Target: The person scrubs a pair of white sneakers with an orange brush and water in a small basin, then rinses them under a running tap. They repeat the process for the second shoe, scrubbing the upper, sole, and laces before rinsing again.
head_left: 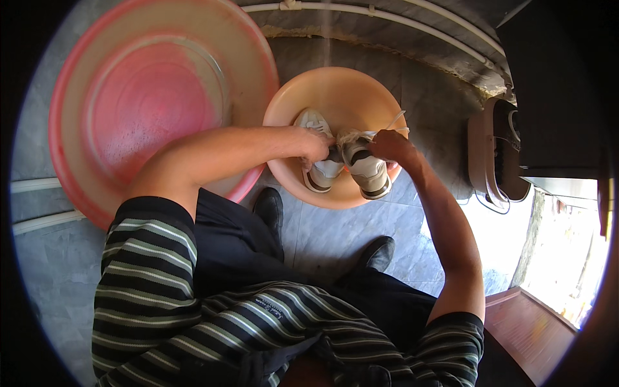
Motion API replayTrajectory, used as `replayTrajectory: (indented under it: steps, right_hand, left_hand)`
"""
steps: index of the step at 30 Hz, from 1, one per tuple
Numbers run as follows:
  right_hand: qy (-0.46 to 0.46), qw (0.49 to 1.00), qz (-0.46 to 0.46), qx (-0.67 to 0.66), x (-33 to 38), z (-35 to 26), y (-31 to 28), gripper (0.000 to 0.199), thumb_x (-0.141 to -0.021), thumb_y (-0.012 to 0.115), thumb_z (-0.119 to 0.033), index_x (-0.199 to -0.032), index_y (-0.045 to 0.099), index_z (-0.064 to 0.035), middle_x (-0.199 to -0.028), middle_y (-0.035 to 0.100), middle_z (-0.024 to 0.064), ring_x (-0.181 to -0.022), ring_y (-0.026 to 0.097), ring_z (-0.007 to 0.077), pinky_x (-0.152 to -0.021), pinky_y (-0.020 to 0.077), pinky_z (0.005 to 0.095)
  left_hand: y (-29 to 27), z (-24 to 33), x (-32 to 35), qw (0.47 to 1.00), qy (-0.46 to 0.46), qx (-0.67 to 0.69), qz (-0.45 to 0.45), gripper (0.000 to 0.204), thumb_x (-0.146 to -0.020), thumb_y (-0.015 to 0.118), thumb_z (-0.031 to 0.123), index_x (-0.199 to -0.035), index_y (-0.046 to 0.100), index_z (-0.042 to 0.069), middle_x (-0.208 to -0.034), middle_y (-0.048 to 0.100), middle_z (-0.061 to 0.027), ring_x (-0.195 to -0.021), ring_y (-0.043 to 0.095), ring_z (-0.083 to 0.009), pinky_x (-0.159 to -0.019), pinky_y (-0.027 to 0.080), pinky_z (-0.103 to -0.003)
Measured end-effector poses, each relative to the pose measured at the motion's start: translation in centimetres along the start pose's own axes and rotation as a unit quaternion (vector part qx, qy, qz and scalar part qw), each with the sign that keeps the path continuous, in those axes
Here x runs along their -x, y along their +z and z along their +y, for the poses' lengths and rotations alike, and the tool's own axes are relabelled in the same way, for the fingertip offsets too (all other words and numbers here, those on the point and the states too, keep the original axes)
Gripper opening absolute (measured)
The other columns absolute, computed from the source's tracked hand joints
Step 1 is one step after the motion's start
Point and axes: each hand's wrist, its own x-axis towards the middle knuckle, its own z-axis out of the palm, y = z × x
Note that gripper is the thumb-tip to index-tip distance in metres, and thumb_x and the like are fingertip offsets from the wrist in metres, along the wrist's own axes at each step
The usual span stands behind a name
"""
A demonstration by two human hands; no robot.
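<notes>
A pair of white sneakers with grey and dark parts sits in an orange basin (290,97), heels toward me. My left hand (314,146) is closed on the left sneaker (324,169) near its ankle opening, with the thumb down its outer side. At the right sneaker (366,166), my right hand (391,147) has its fingers curled at the opening beside the tongue. White laces (398,120) stick up loosely beyond this hand, over the basin's right rim. Some fingertips of both hands are hidden by the shoes.
A large pink basin (155,97) leans at the left, overlapping the orange one's side. White pipes (400,18) run along the far wall. A beige appliance (493,151) with a cable stands at the right. My black shoes (269,216) are on grey tiles just this side of the orange basin.
</notes>
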Motion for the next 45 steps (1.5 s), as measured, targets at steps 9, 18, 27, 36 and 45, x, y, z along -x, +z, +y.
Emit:
replayTrajectory:
  steps: [9, 18, 27, 36, 45]
  right_hand:
    - [0.021, 0.995, -0.039, 0.084, 4.1, -1.7, -6.3, 0.044, -0.099, 0.061, -0.039, -0.078, 0.067, -0.0004, -0.067, 0.070, 0.0143, -0.053, 0.070, 0.0223, -0.051, 0.0575, 0.0327]
    - [0.079, 0.987, 0.077, 0.116, 5.2, 4.2, -0.4, 0.055, -0.098, 0.057, -0.049, -0.090, 0.072, 0.0024, -0.084, 0.075, 0.0195, -0.071, 0.074, 0.0309, -0.078, 0.0597, 0.0417]
    - [0.093, 0.902, 0.010, -0.421, 4.7, 7.4, 5.7, 0.046, -0.106, 0.051, -0.035, -0.096, 0.063, 0.0081, -0.066, 0.067, 0.0179, -0.051, 0.066, 0.0232, -0.046, 0.0570, 0.0326]
    - [0.082, 0.913, 0.089, -0.390, 3.2, 7.3, 3.3, 0.041, -0.103, 0.054, -0.034, -0.097, 0.057, 0.0061, -0.063, 0.065, 0.0147, -0.048, 0.064, 0.0199, -0.042, 0.0530, 0.0310]
    - [0.097, 0.897, 0.124, -0.413, 1.3, 4.3, 3.8, 0.043, -0.102, 0.056, -0.035, -0.103, 0.056, 0.0081, -0.069, 0.068, 0.0175, -0.050, 0.066, 0.0221, -0.045, 0.0561, 0.0330]
  left_hand:
    - [-0.4, -5.4, -1.0, 0.991, 0.068, 0.100, -0.064, 0.053, -0.079, 0.081, 0.023, -0.130, 0.070, 0.014, -0.121, 0.073, -0.0116, -0.115, 0.066, -0.0301, -0.092, 0.054, -0.046]
    - [-2.1, -7.9, 0.4, 0.903, -0.010, 0.429, -0.009, 0.037, -0.080, 0.075, 0.014, -0.116, 0.075, 0.007, -0.115, 0.073, -0.0121, -0.103, 0.068, -0.0245, -0.089, 0.056, -0.040]
    - [1.6, -15.1, 2.4, 0.890, -0.393, 0.164, 0.163, 0.023, -0.083, 0.062, 0.005, -0.102, 0.072, -0.004, -0.113, 0.072, -0.0245, -0.099, 0.073, -0.0357, -0.070, 0.060, -0.043]
    - [-0.4, -13.5, 5.3, 0.815, -0.440, 0.288, 0.243, 0.029, -0.090, 0.055, 0.003, -0.118, 0.063, -0.004, -0.114, 0.070, -0.0254, -0.102, 0.071, -0.0385, -0.074, 0.059, -0.047]
    - [4.4, -20.4, 2.2, 0.727, -0.483, 0.274, 0.405, 0.029, -0.097, 0.051, 0.020, -0.112, 0.068, 0.003, -0.121, 0.069, -0.0203, -0.116, 0.066, -0.0378, -0.092, 0.055, -0.048]
